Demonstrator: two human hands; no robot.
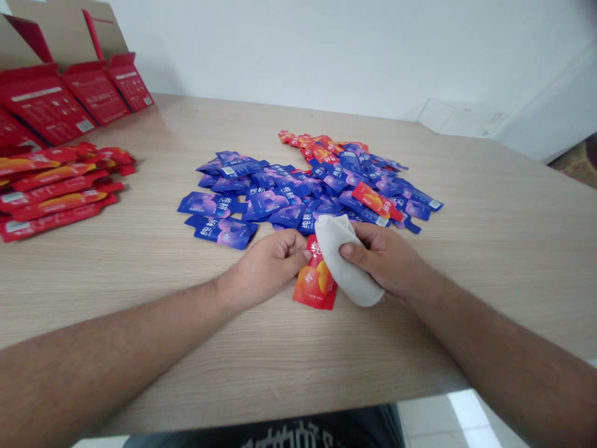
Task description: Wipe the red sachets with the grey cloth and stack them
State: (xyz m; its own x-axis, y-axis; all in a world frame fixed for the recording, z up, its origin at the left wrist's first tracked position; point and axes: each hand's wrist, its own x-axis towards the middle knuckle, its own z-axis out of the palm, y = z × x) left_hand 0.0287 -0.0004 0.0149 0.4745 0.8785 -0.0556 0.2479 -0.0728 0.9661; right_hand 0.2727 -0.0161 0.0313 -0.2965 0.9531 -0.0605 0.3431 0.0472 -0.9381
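Observation:
My left hand (pixel 275 261) pinches the top left edge of a red pouch (pixel 313 283) printed with orange fruit. In my right hand (pixel 385 258) is a folded white cloth (pixel 347 267), thumb on top, its left side overlapping the pouch's upper right part. The pouch lies at a slight slant just above or on the wooden table (pixel 261 367); I cannot tell which. Right behind my hands spreads a loose heap of blue pouches (pixel 275 196). One red pouch (pixel 377 200) rests on the heap's right part.
More red pouches (pixel 321 149) lie at the back of the heap. On the left, several red pouches (pixel 56 193) are stacked in a row, with open red cardboard boxes (pixel 93 93) behind them. A white wall (pixel 326 56) borders the table's far side.

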